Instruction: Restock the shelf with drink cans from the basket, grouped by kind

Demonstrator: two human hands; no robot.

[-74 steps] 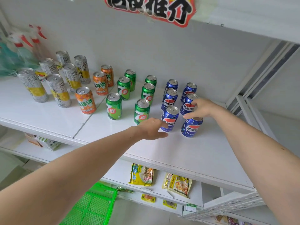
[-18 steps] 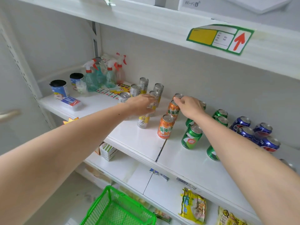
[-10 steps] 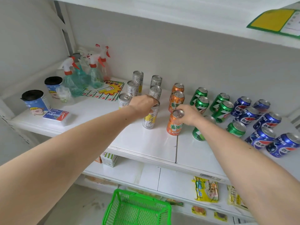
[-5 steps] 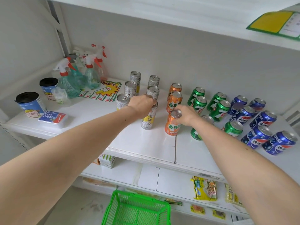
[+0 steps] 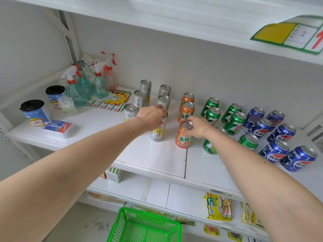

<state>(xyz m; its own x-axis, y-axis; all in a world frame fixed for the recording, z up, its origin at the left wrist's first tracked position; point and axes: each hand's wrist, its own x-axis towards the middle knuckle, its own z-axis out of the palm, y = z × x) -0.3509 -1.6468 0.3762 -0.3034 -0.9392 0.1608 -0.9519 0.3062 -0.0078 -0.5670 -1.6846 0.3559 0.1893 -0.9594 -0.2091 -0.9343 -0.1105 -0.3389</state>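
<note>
1. White shelf (image 5: 153, 154) across mid-frame: smooth, hard board, cans standing in rows by kind.
2. Green mesh basket (image 5: 145, 224) at bottom centre.
3. Left hand (image 5: 151, 117), fingers curled over the tall silver can (image 5: 157, 132).
4. Right hand (image 5: 198, 127) pinches the orange can (image 5: 182, 137) near its rim. Likely rigid, slick metal, so grip the sidewall.

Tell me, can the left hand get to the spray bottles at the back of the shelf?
Probably yes. The left hand grips a silver can now, so it must let go first. The spray bottles stand further left and back, with bare shelf on the way.
</note>
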